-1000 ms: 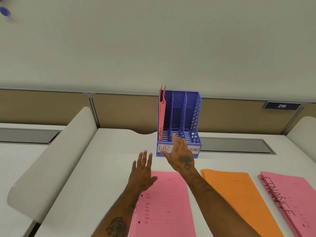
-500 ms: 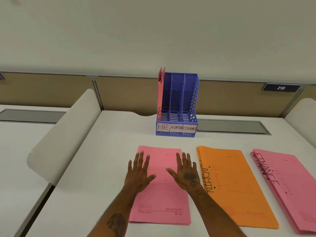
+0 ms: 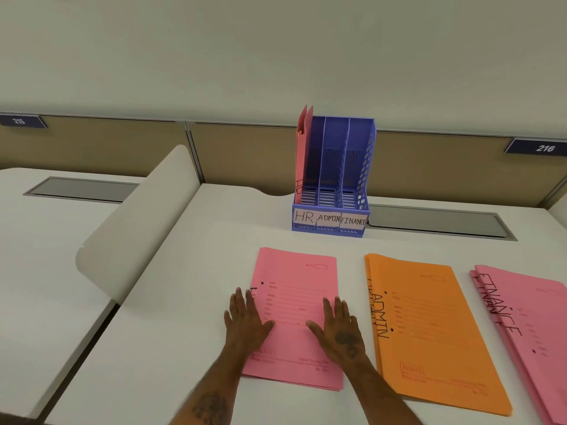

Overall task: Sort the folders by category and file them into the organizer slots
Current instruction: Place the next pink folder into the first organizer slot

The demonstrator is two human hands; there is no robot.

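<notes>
Before the organizer (image 3: 333,191), we press our left hand (image 3: 245,322) and right hand (image 3: 340,329), fingers spread flat, on the pink folders (image 3: 294,302).

Left hand (image 3: 245,323): being held flat, palm down, fingers straight and close together, thumb being spread rightward. Right hand (image 3: 341,331): being held likewise, thumb being spread leftward. Left forearm (image 3: 214,391) and right forearm (image 3: 380,394): bare, being extended from the near edge, converging farward.
</notes>
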